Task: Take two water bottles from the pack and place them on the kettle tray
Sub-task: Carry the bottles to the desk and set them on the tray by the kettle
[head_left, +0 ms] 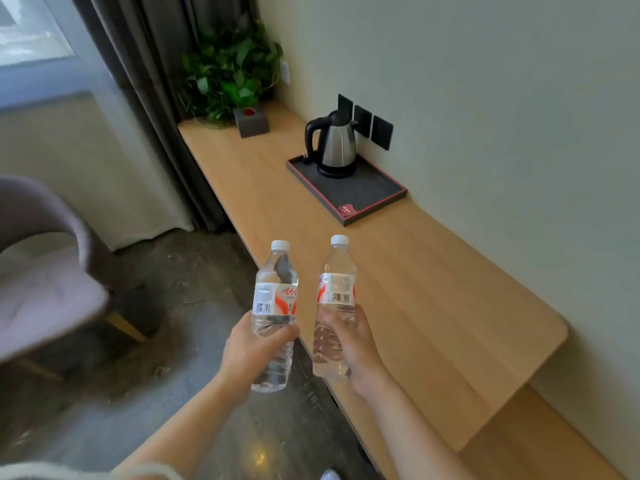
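I hold two clear water bottles with white caps and red-and-white labels, both upright, in front of me at the desk's near edge. My left hand [251, 351] grips the lower half of the left bottle [275, 296]. My right hand [349, 344] grips the lower half of the right bottle [336, 289]. The dark kettle tray [374, 194] with a red rim lies farther back on the desk against the wall. A steel kettle [334, 147] with a black handle stands on the tray's far end. The pack is not in view.
The long wooden desk [433, 289] runs along the right wall. A small red card [347, 210] lies in the tray's near corner. A potted plant [228, 71] and a dark box [251, 121] sit at the far end. Black wall sockets [372, 124] are behind the kettle. A chair [45, 271] stands left.
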Tool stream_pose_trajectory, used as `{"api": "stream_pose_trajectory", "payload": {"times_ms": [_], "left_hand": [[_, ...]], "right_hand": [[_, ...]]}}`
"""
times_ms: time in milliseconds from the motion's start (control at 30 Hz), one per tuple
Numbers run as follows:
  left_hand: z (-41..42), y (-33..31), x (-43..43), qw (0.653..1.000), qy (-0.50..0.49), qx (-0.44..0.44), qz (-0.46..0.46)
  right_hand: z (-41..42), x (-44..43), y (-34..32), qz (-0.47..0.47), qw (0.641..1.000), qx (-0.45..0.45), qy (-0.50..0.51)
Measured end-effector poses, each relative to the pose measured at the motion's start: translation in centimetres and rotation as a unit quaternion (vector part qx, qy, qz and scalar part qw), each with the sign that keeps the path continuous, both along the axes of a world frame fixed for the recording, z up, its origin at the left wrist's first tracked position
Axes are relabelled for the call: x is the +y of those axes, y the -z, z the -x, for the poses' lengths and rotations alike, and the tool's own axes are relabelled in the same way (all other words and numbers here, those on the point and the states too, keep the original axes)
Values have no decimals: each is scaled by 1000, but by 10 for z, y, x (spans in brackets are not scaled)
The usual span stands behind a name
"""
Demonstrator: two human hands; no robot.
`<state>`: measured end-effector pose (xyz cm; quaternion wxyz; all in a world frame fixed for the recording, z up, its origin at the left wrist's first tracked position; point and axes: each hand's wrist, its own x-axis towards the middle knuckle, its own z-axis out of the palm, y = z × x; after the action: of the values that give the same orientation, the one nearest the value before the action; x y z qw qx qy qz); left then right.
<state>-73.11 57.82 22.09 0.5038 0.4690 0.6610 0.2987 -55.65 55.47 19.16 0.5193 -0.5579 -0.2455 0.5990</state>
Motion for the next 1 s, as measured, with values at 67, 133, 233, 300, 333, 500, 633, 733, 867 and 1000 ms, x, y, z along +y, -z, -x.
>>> {"api": "stream_pose_trajectory", "payload": {"times_ms": [67, 133, 233, 300, 333, 500, 633, 733, 867, 1000], "left_hand": [[5, 3, 33, 1000, 11, -10, 9], [11, 9, 67, 999, 27, -25, 14], [23, 19, 120, 997, 53, -50, 18], [31, 23, 159, 995, 81, -52, 18], [35, 24, 176, 994, 91, -53, 18], [59, 16, 266, 980, 182, -67, 51], [62, 8, 328, 969, 234, -60, 48], [45, 3, 366, 958, 274, -69, 50], [6, -1, 415, 943, 328, -54, 32], [-43, 5, 459, 927, 374, -22, 17]], "right_hand": [[5, 29, 0, 1, 1000, -8, 1], [11, 56, 3, 9, 1000, -22, 5], [24, 94, 6, 20, 999, -34, 20], [36, 119, 7, 25, 998, -41, 39], [41, 129, 5, 27, 998, -46, 46], [62, 185, -1, 49, 989, -65, 122], [69, 220, -1, 51, 976, -49, 206], [67, 242, 0, 49, 965, -36, 254], [46, 277, 5, 44, 952, -27, 300], [9, 314, 17, 30, 941, -6, 338]]}}
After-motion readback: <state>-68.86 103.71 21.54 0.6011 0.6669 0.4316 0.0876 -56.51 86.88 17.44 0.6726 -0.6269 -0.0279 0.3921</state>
